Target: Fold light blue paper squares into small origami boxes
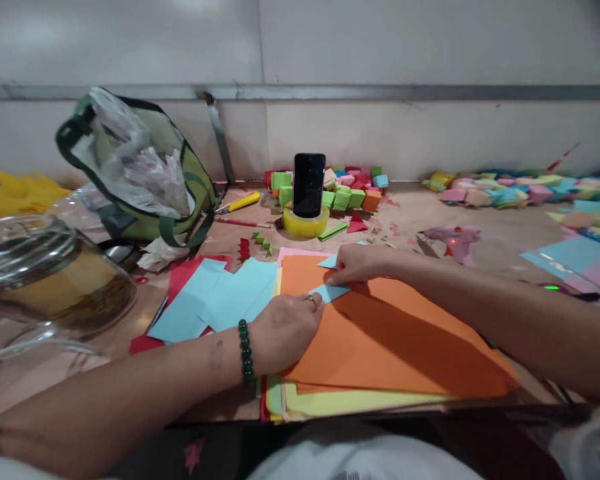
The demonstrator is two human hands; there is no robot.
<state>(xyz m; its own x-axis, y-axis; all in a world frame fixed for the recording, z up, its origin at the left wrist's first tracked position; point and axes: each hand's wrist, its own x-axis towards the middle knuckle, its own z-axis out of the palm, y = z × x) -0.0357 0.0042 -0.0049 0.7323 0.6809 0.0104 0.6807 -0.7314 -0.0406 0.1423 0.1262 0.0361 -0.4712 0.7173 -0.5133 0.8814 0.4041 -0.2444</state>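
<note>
A small piece of light-blue paper (329, 293) lies on a stack of orange paper (395, 347), with both hands on it. My left hand (290, 330), wearing a ring and a green bead bracelet (245, 352), is closed at the piece's left end; its fingertips are partly hidden. From the right, my right hand (355, 262) pinches the piece's upper side, fingers curled. Another blue corner (327, 262) pokes out beside the right hand. Left of the stack, blue paper sheets (235, 293) overlap on red paper (145, 343).
Behind the stack, a phone (309, 185) stands in a yellow tape roll (305, 223), before colored paper blocks (350, 199). A pink glue gun (455, 241) lies right. At left are a cutter knife (244, 201), a green bag (200, 193) and a glass teapot (80, 287).
</note>
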